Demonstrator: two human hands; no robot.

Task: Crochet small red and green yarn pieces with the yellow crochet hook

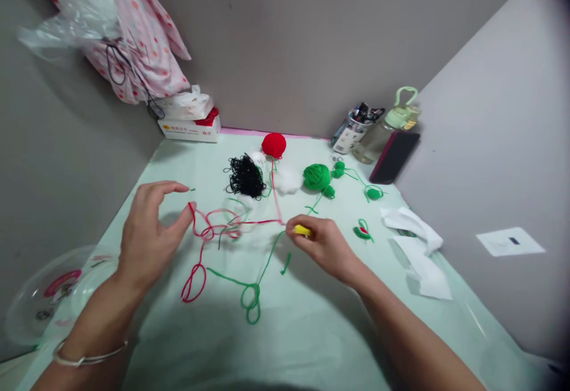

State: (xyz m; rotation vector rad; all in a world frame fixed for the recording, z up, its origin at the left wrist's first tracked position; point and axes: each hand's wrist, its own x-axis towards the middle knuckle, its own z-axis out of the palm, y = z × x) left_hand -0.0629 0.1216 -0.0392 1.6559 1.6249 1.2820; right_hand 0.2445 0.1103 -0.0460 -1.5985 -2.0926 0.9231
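My left hand (149, 233) hovers over the left of the table with thumb and index finger spread apart. A loose strand of red yarn (207, 233) runs by the thumb tip, looping below to a second red loop (194, 283). In my right hand (327, 242), fingers closed, is a yellow-handled crochet hook (303, 230); its tip is too blurred to make out. Red yarn stretches from near those fingertips up to a red yarn ball (274, 145). Green yarn (252, 296) lies looped on the table between the hands.
Behind are black yarn (246, 176), white stuffing (287, 180), a green yarn ball (316, 177) and small green pieces (374, 193). A pen cup (350, 132), bottle (403, 117) and phone (394, 157) stand back right. White paper (421, 248) lies right, a box (191, 129) back left.
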